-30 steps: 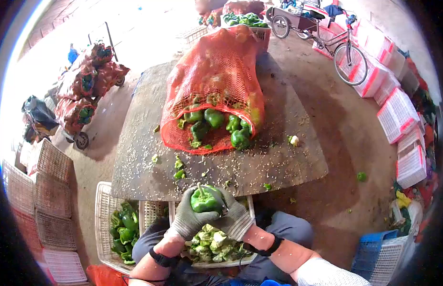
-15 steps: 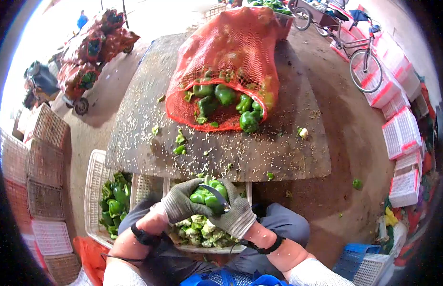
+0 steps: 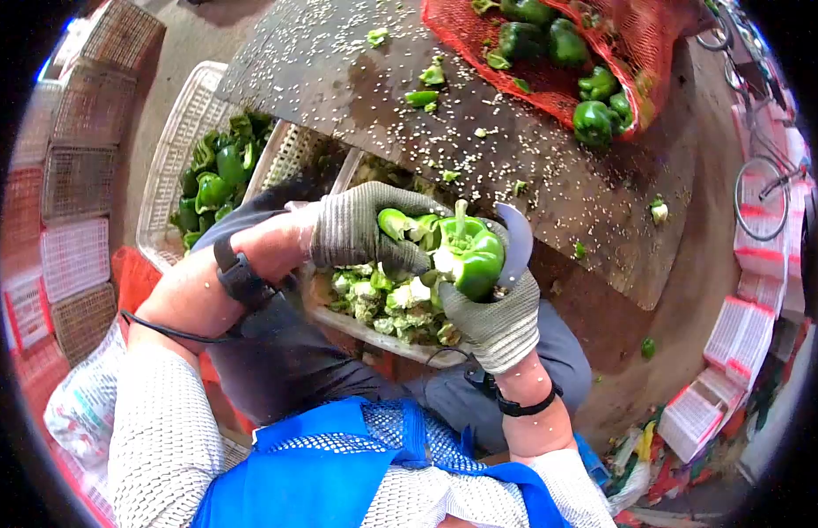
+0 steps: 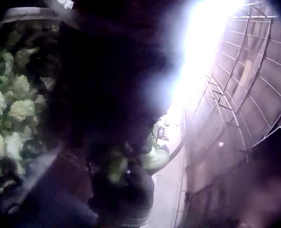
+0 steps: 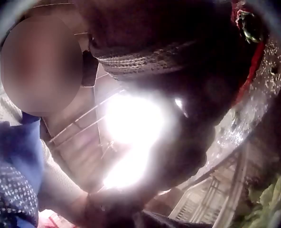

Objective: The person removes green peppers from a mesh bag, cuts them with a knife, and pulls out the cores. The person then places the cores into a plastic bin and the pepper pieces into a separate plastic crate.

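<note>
Gripped green pepper point(image 3: 481, 261) and curved blade point(image 3: 516, 245) in right hand point(image 3: 498, 327), nearer | pointed stem point(image 3: 461, 212) outward | held green piece point(image 3: 394, 223) in left hand point(image 3: 358, 231)

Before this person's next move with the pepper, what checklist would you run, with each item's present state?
1. Pepper supported: ok, both the left hand and right hand hold it.
2. Knife in the right hand: ok, its curved blade rises beside the pepper.
3. Blade away from the left fingers: ok, the pepper lies between.
4. Right fingers clear of the cutting edge: cannot tell, some are hidden.
5. Stem off: not ok, it stands on the pepper.
6. Crate of trimmings close below: ok.
</note>
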`<state>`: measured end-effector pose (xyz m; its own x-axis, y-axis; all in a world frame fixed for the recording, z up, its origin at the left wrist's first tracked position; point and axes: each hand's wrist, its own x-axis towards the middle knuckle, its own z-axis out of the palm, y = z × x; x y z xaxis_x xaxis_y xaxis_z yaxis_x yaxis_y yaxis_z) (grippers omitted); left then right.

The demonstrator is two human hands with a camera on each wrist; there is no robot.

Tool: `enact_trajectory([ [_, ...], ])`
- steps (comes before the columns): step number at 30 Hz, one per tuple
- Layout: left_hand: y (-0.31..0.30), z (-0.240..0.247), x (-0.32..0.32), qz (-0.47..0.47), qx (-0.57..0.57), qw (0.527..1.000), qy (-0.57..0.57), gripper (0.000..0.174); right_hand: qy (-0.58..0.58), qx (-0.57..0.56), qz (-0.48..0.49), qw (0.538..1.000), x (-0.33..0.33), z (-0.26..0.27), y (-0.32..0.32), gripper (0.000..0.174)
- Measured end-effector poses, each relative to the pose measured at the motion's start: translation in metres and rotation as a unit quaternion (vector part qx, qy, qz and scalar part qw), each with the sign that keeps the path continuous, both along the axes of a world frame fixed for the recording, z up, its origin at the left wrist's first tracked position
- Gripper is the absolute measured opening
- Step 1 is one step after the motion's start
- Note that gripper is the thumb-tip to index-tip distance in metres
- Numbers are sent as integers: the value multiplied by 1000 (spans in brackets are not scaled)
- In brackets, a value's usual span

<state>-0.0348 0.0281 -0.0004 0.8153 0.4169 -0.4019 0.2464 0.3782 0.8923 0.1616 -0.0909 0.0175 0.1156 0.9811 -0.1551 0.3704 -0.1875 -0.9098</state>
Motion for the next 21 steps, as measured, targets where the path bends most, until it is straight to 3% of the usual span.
enact_trajectory([
  [1,6,7,-5,-10,-22,999,35,63,7,5,-2,1000,-1,1,4,48],
  [2,11,4,-10,-19,-33,999,33,62,78,-74,10,994,2,0,2,48],
  [4,26,4,-16,-33,-7,999,15,57,225,-115,-13,968,5,0,7,51],
  [5,26,1,-17,3,-31,999,-16,49,331,-155,-44,930,3,5,8,52],
  [6,26,0,-18,32,-56,997,-48,48,381,-119,-36,916,-1,12,12,57],
  [8,26,4,-18,124,-124,974,-145,49,398,-129,-33,908,2,10,9,60],
  [9,31,1,-24,188,-69,965,-169,45,418,-127,-19,899,6,7,9,60],
  [11,50,4,-51,248,-22,957,-147,48,365,-114,-14,924,10,15,7,60],
  [13,55,18,-100,328,62,940,-75,49,409,-78,-31,909,17,1,1,65],
  [15,54,22,-157,378,38,922,-75,56,452,-45,-71,888,11,7,-3,67],
  [17,51,37,-212,371,159,889,217,63,435,-64,-44,897,18,5,-2,67],
  [20,27,51,-235,244,396,799,381,60,369,-68,-40,926,8,18,-6,54],
  [21,14,65,-220,253,428,758,422,54,345,-82,-27,935,11,15,-7,50],
])
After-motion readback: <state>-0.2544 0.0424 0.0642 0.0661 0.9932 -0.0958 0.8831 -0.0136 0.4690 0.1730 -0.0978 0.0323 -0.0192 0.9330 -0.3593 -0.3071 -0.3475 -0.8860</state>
